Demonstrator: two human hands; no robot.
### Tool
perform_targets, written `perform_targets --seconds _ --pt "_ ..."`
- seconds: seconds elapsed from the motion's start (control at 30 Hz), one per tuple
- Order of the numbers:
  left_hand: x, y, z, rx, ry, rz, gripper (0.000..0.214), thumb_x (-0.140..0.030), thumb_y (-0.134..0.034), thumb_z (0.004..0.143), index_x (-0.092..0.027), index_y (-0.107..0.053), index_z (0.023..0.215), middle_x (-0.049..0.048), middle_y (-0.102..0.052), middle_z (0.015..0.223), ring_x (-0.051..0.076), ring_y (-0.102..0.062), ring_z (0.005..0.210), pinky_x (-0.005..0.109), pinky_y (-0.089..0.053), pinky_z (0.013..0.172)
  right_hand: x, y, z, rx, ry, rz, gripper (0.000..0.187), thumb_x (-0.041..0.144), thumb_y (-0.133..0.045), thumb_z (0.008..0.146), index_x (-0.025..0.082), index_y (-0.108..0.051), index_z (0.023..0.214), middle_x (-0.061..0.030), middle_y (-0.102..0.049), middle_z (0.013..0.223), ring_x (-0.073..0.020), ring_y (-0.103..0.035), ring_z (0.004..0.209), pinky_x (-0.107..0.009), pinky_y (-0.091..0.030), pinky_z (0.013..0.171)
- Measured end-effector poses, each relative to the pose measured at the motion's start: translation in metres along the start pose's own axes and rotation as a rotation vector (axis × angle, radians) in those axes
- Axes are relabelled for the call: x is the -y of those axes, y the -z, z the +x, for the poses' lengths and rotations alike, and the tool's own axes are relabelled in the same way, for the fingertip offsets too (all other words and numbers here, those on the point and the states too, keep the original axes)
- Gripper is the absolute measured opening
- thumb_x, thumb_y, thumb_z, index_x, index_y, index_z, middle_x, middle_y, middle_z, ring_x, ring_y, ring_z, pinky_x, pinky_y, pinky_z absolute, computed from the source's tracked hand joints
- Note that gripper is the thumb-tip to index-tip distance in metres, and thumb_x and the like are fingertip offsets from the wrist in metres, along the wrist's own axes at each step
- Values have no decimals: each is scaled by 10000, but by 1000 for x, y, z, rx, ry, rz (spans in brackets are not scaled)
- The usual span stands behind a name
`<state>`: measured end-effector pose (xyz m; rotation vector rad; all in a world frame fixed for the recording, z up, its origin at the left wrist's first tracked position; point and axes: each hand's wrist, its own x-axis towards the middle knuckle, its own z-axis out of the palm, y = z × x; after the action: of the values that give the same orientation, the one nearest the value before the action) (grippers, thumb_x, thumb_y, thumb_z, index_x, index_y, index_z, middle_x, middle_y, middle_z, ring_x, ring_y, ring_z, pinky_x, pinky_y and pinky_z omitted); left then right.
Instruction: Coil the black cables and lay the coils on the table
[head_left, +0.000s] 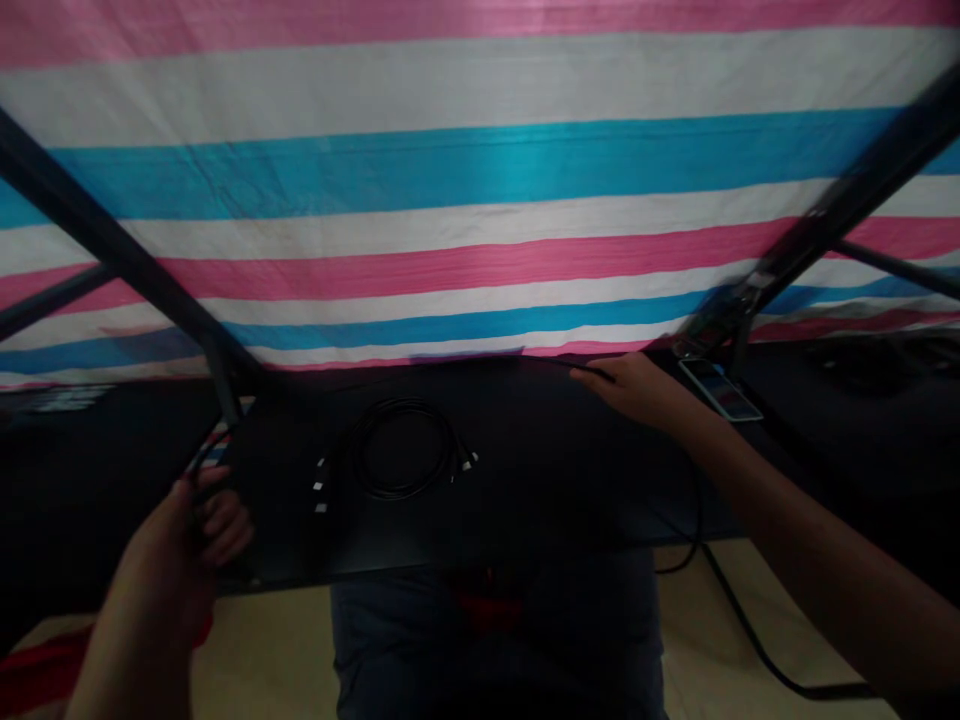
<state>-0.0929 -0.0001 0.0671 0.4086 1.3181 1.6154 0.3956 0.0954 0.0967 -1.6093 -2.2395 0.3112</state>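
My left hand (206,520) is closed at the left edge of the black tabletop (525,500), with a dark cable rising from its fingers; that end is dim. On the right, toward the table's far edge, my right hand (628,385) pinches a black cable (555,361). From there the cable runs left along the back of the table in a thin line, and I cannot make out clearly whether it reaches my left hand. Another black cable (401,493) lies coiled on the table between my hands, its several pale-tipped connectors (466,465) pointing left and right.
A phone-like device (720,390) lies beyond my right forearm. Slanted dark metal bars (150,270) stand on both sides, before a pink, white and blue striped sheet (480,170). A loop of cable (697,510) hangs over the front edge on the right.
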Motion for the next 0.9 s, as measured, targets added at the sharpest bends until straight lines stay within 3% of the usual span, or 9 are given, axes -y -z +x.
perform_targets --seconds 0.1,0.23,0.37,0.5,0.67,0.9 --pt "18 -15 -9 23 71 -93 278 -238 -445 973 -183 -632 775 -70 -318 470 75 -241 324 174 -241 317 6 -4 -11 30 -21 103 507 564 -453 967 190 -609 663 -26 -586 581 -157 -496 529 -294 -295 543" --pt "52 -34 -20 124 66 -126 319 -395 -582 936 -192 -559 691 -90 -276 446 74 -202 351 186 -265 354 20 -17 -24 106 -38 299 566 608 -394 980 182 -598 667 15 -496 557 -131 -440 517 -275 -294 532" --pt "89 -72 -36 287 -62 -44 341 -466 -690 880 -184 -580 722 -101 -289 453 64 -230 386 188 -269 411 44 -35 -36 152 -57 477 553 606 -412 978 177 -607 690 30 -452 569 -119 -408 527 -261 -293 530" --pt "116 -112 -59 378 -227 136 390 -548 -638 925 -179 -626 797 -62 -430 527 90 -397 485 206 -345 498 76 -59 -50 249 -57 751 511 585 -419 999 178 -610 757 53 -409 554 -103 -369 499 -241 -292 506" --pt "126 -138 -78 474 -474 287 364 -442 -495 1030 -193 -687 845 53 -695 900 180 -646 907 296 -497 847 105 -90 -66 276 -48 937 466 562 -451 1015 172 -635 838 66 -378 563 -86 -335 489 -220 -258 474" --pt "121 -139 -80 472 -768 472 283 -311 -442 1056 -242 -716 1039 61 -676 1244 198 -615 1201 367 -480 1049 124 -104 -66 144 -167 1318 486 629 -565 943 161 -636 834 88 -318 560 -66 -242 466 -214 -187 434"
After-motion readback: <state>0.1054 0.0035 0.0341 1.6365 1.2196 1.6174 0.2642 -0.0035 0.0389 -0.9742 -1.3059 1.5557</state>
